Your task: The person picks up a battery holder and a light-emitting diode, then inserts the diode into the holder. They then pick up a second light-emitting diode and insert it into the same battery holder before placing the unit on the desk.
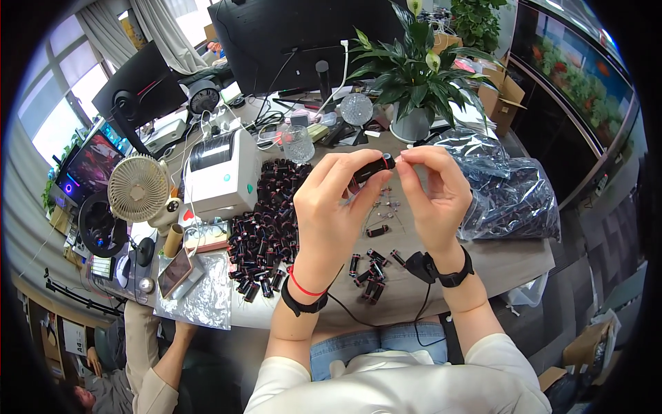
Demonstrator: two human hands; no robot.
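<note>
My left hand point(325, 200) is raised over the table and grips a small black cylinder with a red ring point(372, 169) between thumb and fingers. At the cylinder's right end, my right hand point(441, 196) has thumb and forefinger pinched together; what they hold is too small to make out. Below the hands, tiny parts with thin wires point(387, 202) are scattered on the tabletop. A loose group of similar black cylinders point(372, 276) lies nearer to me, and one single cylinder point(377, 231) lies just beyond it. Left of my left hand spreads a large heap of black cylinders point(265, 221).
A clear plastic bag of dark items point(510, 190) sits on the right. A white label printer point(227, 176), a fan point(140, 190) and a phone point(175, 272) stand left. Behind are a potted plant point(414, 90), a glass point(298, 145) and a monitor point(303, 45). Another person's arm point(172, 359) reaches in at lower left.
</note>
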